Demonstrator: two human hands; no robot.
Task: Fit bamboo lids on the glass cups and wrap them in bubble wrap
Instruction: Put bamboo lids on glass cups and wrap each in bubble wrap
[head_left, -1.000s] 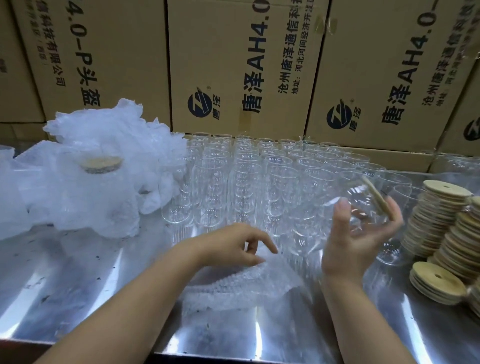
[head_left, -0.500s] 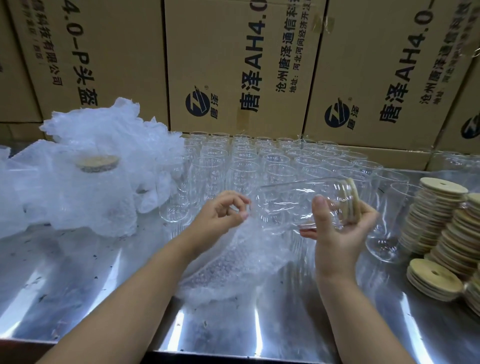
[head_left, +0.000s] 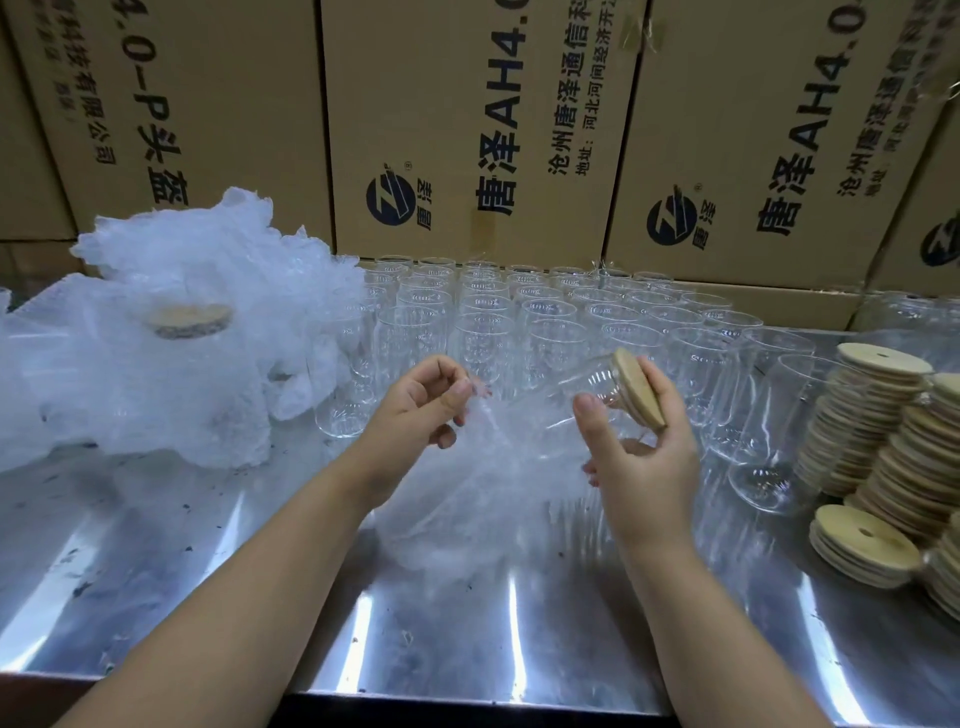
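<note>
Along the back, a wall of brown cardboard boxes (head_left: 467, 104), flat-faced, printed with dark blue characters and round logos. In front, a steel table (head_left: 156, 571), glossy, streaked with reflected light and flecked with dark specks on the left. On its left part, a big crumpled heap of bubble wrap (head_left: 156, 415), milky white and puffy, with one wrapped cup (head_left: 188, 319) given away by its pale round wooden top. From the middle to the back, close rows of clear glass cups (head_left: 545, 312), upright, open-mouthed, thin-walled and gently curved. At the right edge, leaning stacks of bamboo lids (head_left: 883, 441), pale flat discs, each topmost one with a small hole, plus one low stack (head_left: 862, 545) nearer the front. At centre, a loose sheet of bubble wrap (head_left: 483, 493), translucent and dimpled, lower part resting on the steel, upper edge lifted. Above that sheet, off the table, the held glass cup (head_left: 566, 400), tipped on its side, base toward the left, mouth up to the right and closed by a bamboo lid (head_left: 639, 387), a pale disc with faint grain. Of the left hand (head_left: 415, 410), thumb and forefinger pinching the sheet's upper edge, other fingers curled toward the palm. Of the right hand (head_left: 644, 457), thumb pressed on the glass wall just below the lid, fingers curved round the far side behind the lid. Cup base touching the sheet or not: impossible to tell
</note>
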